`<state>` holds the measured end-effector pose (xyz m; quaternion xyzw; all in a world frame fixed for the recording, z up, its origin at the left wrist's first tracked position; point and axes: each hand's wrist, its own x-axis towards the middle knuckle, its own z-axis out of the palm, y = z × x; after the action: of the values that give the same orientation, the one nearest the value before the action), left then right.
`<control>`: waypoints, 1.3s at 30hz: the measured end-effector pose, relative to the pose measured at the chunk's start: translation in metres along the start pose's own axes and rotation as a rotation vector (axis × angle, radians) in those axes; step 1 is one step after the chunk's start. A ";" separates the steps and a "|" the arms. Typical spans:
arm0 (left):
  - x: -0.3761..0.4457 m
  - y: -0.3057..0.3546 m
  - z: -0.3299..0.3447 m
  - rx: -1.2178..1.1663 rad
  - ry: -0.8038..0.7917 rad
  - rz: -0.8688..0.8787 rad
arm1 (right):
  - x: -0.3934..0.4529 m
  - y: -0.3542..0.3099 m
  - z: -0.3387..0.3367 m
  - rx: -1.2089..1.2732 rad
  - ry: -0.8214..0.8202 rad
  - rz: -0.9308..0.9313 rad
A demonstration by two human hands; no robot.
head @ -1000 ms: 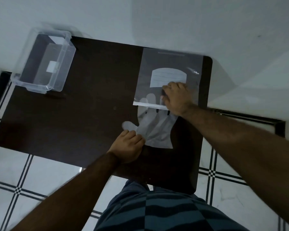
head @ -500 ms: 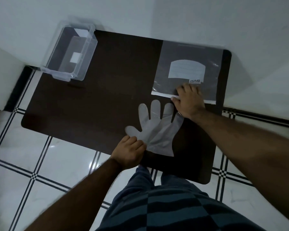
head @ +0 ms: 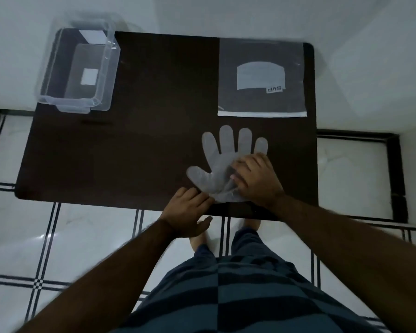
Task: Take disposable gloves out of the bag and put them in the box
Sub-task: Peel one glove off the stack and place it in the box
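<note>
Now the glove is out of the bag and both hands are on it, ready to carry it to the box.

At the left hand (head: 186, 212) the fingers (head: 203, 198) pinch the cuff edge of the glove (head: 220, 162), while the right hand (head: 256, 180) lies flat on the palm side with fingers spread, pressing rather than gripping. The glove rests flat on the dark table (head: 142, 145) near its front edge, its long axis running front to back, fingertips pointing away from the person toward the bag (head: 261, 78), thumb out to the left. The bag lies flat just beyond, apart from it. I judge the next move calls for gathering the limp film and lifting it leftward and away to the clear box (head: 78, 68) at the far left corner.
</note>
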<state>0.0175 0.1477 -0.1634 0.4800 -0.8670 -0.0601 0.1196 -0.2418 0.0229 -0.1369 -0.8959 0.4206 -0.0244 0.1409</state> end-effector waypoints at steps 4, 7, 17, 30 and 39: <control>-0.026 -0.008 0.000 0.012 -0.036 0.000 | -0.020 -0.042 0.015 -0.019 -0.083 -0.079; -0.038 -0.008 -0.004 -0.004 -0.012 -0.029 | -0.028 -0.066 0.026 -0.003 -0.149 -0.087; -0.031 0.000 -0.012 -0.168 0.071 -0.332 | -0.024 -0.077 0.034 0.005 -0.108 0.028; 0.016 0.023 -0.014 -1.021 0.018 -1.053 | -0.021 -0.074 0.031 0.431 0.123 0.274; 0.044 0.031 -0.011 -1.633 0.084 -1.381 | -0.024 -0.071 0.021 0.568 0.092 0.428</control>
<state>-0.0277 0.1273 -0.1397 0.6432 -0.0999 -0.6604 0.3745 -0.2008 0.0888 -0.1362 -0.7105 0.5811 -0.1504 0.3672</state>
